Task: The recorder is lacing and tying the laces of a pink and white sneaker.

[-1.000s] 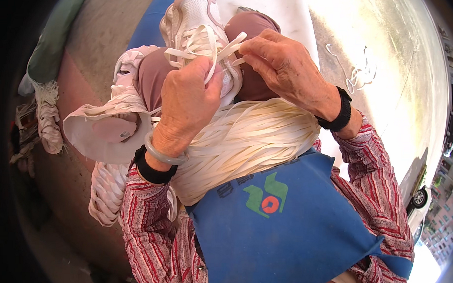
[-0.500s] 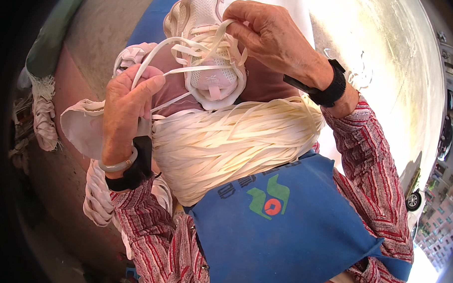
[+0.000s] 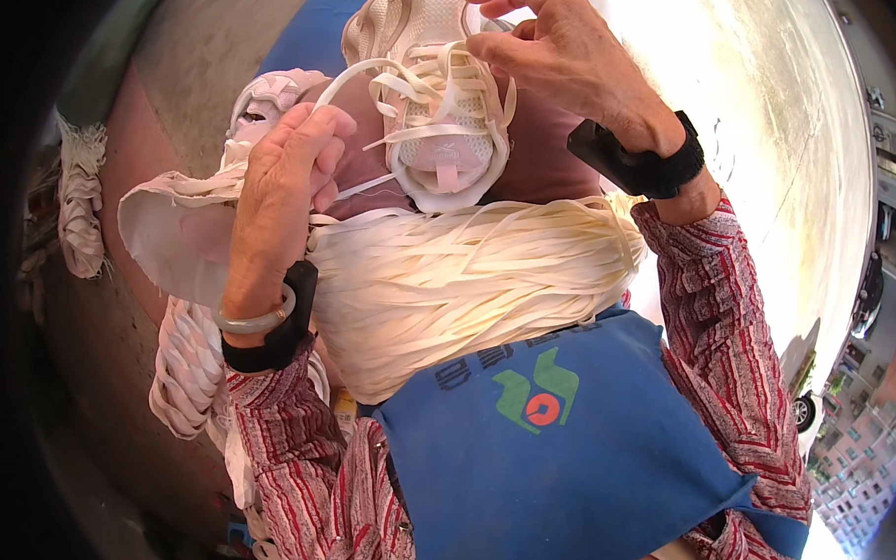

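A white sneaker (image 3: 436, 122) lies toe toward me on my lap, partly threaded with a flat cream shoelace (image 3: 376, 72). My left hand (image 3: 285, 185) grips one end of that lace and holds it out to the left, so it loops from the shoe. My right hand (image 3: 554, 57) is at the shoe's upper eyelets, fingertips pinched on the lace there. A thick bundle of loose cream laces (image 3: 468, 281) drapes across my lap just below the shoe, over a blue apron (image 3: 560, 462).
A second white shoe (image 3: 267, 101) sits behind my left hand. A white cloth or bag (image 3: 173, 231) and more bunched laces (image 3: 183, 370) hang at the left. Another lace bundle (image 3: 75, 208) lies on the concrete ground far left. Bright sunlit pavement (image 3: 749, 133) is at right.
My left hand has drawn the lace out to the left and lowered. My right hand moved up to the shoe's top. The shoe now shows fully between the hands.
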A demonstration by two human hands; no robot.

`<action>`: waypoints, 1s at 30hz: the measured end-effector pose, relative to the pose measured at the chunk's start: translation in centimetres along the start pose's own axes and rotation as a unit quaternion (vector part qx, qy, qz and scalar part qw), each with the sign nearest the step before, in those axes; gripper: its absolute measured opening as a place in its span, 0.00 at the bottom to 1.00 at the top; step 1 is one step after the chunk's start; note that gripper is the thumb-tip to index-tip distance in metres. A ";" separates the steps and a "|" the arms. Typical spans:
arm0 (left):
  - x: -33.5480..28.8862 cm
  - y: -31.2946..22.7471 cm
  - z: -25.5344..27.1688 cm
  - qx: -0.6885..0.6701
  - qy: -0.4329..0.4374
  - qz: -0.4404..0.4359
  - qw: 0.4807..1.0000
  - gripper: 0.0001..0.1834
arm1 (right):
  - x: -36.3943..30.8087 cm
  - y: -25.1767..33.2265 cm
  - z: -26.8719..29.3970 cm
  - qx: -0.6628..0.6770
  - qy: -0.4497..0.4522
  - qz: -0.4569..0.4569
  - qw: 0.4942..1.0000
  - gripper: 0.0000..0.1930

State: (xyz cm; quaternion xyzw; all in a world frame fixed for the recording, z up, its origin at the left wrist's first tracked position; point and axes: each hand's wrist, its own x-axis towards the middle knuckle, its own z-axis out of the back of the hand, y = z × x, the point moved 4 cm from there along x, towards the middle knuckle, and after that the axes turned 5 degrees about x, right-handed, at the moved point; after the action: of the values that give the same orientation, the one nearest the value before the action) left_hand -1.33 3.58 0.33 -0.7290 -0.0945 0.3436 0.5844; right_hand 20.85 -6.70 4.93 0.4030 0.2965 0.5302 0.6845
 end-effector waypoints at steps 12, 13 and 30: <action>-1.4 -1.5 -0.4 0.256 -0.119 -0.201 0.938 0.15 | -5.0 3.3 -6.1 -0.201 0.111 0.101 0.968 0.06; -1.4 -1.3 -0.3 0.233 -0.125 -0.189 0.946 0.15 | -4.7 3.4 -5.9 -0.212 0.077 0.091 0.970 0.07; 1.0 -0.3 -2.5 0.054 0.044 -0.029 0.997 0.16 | -2.8 2.4 -1.3 -0.002 -0.123 0.030 0.992 0.08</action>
State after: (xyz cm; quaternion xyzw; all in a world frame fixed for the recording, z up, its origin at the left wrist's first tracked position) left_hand 0.97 2.22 0.39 -0.7073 -0.0715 0.2989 0.6366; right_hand 17.82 -8.86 6.32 0.4725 0.1969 0.4977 0.7002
